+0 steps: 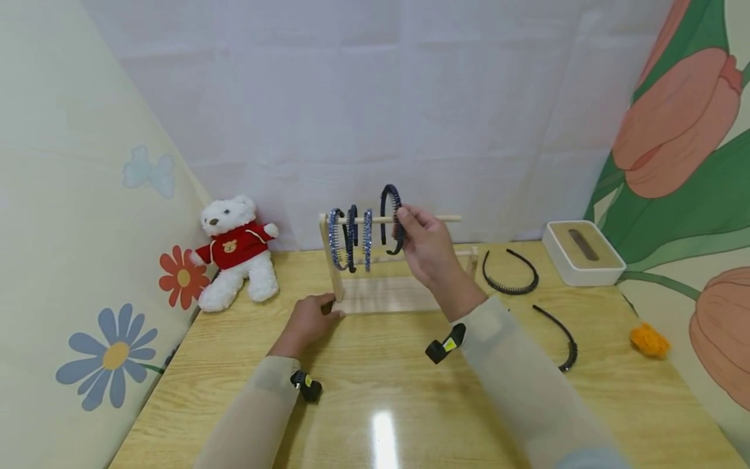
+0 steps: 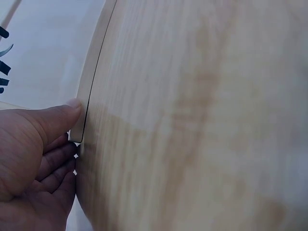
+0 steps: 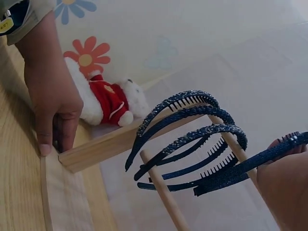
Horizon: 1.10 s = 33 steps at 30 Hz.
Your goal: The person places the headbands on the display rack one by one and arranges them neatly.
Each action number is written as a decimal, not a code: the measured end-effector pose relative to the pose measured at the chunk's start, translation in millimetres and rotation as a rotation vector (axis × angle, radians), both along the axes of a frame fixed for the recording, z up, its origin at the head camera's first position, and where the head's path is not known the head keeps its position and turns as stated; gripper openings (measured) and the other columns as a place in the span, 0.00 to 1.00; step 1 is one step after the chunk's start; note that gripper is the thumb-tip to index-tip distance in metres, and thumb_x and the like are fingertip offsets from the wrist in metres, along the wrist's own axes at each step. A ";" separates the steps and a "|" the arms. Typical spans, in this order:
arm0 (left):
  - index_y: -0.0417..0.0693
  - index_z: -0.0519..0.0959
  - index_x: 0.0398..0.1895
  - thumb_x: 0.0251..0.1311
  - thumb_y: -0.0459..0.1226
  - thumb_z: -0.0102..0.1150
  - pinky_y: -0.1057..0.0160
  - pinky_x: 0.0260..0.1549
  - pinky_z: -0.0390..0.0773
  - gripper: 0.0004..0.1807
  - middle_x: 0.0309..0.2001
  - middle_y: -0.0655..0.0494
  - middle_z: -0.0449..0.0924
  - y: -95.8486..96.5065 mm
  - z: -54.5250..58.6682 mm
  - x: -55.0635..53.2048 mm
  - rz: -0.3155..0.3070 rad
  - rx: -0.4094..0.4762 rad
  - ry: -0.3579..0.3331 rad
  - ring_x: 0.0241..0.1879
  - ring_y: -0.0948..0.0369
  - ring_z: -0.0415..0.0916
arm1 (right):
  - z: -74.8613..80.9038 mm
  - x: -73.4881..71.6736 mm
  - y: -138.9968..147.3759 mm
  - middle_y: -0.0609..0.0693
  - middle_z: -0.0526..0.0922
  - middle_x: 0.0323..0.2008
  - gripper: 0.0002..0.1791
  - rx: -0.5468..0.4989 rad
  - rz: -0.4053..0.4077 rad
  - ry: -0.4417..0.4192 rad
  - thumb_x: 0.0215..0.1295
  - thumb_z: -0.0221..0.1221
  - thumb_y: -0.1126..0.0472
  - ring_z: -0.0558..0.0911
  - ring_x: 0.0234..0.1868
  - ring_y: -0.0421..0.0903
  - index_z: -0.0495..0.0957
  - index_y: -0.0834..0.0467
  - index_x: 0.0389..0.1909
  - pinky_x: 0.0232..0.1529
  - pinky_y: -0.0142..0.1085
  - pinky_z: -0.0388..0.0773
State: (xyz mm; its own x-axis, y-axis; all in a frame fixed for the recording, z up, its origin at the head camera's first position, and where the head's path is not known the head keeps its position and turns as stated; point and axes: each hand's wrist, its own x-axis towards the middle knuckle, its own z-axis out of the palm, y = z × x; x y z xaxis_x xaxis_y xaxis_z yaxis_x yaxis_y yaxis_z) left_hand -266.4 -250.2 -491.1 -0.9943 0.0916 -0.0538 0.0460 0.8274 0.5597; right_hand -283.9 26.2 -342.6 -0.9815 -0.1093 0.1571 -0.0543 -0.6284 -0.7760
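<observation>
A wooden display rack (image 1: pixel 383 296) stands on the table. My left hand (image 1: pixel 307 322) grips the left end of its base, and the left wrist view shows the thumb (image 2: pixel 60 120) over the board's edge. With thumb and fingertips, my right hand (image 1: pixel 430 251) pinches a dark toothed headband (image 1: pixel 389 188). Its arch rises above the upper rod (image 1: pixel 442 219), and its ends hang below. Left of it, two glittery blue headbands (image 1: pixel 368 244) and a plainer dark headband (image 1: pixel 353 228) hang on that rod. In the right wrist view these hanging headbands (image 3: pixel 197 132) overlap one another.
Right of the rack lie two dark headbands (image 1: pixel 512 290) on the wooden table (image 1: pixel 340 384). A white box (image 1: pixel 586 273) with a slotted top and an orange fluffy thing (image 1: pixel 649 340) are farther right. A white teddy bear (image 1: pixel 237 251) in a red sweater sits left.
</observation>
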 end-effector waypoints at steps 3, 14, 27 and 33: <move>0.41 0.77 0.77 0.77 0.42 0.68 0.36 0.74 0.73 0.30 0.73 0.36 0.78 0.0 -0.4 -1.0 0.001 0.001 0.000 0.76 0.37 0.71 | -6.5 0.6 -2.6 0.47 0.83 0.37 0.10 0.003 0.009 -0.019 0.84 0.56 0.68 0.80 0.37 0.41 0.83 0.56 0.41 0.42 0.29 0.80; 0.41 0.76 0.77 0.76 0.43 0.68 0.36 0.73 0.74 0.31 0.73 0.36 0.78 -0.6 -1.6 -2.7 -0.006 -0.011 0.004 0.76 0.37 0.72 | -24.9 -0.4 -13.1 0.49 0.83 0.36 0.06 -0.009 -0.016 -0.033 0.81 0.57 0.71 0.80 0.34 0.41 0.81 0.62 0.43 0.41 0.28 0.81; 0.41 0.76 0.77 0.76 0.42 0.68 0.37 0.73 0.74 0.30 0.72 0.36 0.79 0.2 -1.0 -0.1 0.001 -0.011 0.017 0.75 0.37 0.73 | -39.3 -0.1 -17.7 0.48 0.86 0.41 0.07 0.079 -0.032 -0.077 0.80 0.61 0.69 0.82 0.41 0.42 0.84 0.65 0.53 0.45 0.28 0.83; 0.41 0.76 0.77 0.76 0.42 0.68 0.37 0.73 0.74 0.30 0.72 0.36 0.79 0.0 -1.0 -0.2 -0.003 -0.007 0.018 0.74 0.37 0.73 | -41.3 -3.3 -20.3 0.48 0.85 0.41 0.09 0.080 -0.036 -0.092 0.79 0.61 0.70 0.84 0.42 0.42 0.83 0.67 0.54 0.49 0.29 0.85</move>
State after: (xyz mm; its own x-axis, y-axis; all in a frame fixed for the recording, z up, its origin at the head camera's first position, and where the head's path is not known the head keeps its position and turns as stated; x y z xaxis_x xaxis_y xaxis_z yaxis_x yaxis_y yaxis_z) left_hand -266.6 -250.2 -492.1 -0.9949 0.0942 -0.0363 0.0586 0.8314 0.5526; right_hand -287.2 5.9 -383.8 -0.9949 -0.0821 0.0581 -0.0018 -0.5635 -0.8261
